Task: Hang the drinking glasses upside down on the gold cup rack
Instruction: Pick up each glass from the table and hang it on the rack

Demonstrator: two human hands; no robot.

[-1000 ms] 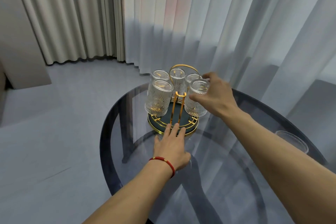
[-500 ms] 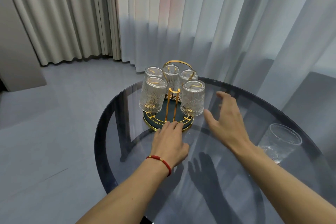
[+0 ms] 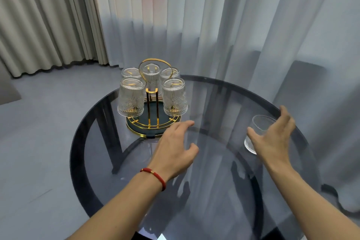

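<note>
The gold cup rack (image 3: 153, 91) stands on a round dark base at the far left of the glass table, with several ribbed glasses hanging upside down on it, such as the front-left glass (image 3: 131, 99) and the front-right glass (image 3: 175, 98). One more clear glass (image 3: 258, 126) stands upright at the table's right side. My right hand (image 3: 272, 138) is spread open around its near side, fingers apart, and I cannot tell whether it touches the glass. My left hand (image 3: 175, 150), with a red cord at the wrist, hovers open just in front of the rack's base.
The round smoked-glass table (image 3: 214, 171) has a dark rim and dark legs showing through it. Sheer white curtains hang close behind the table and to the right. Grey floor lies to the left.
My right hand let go of the front-right glass on the rack and swung right to the upright glass. My left hand lifted off the rack's base and drifted right.
</note>
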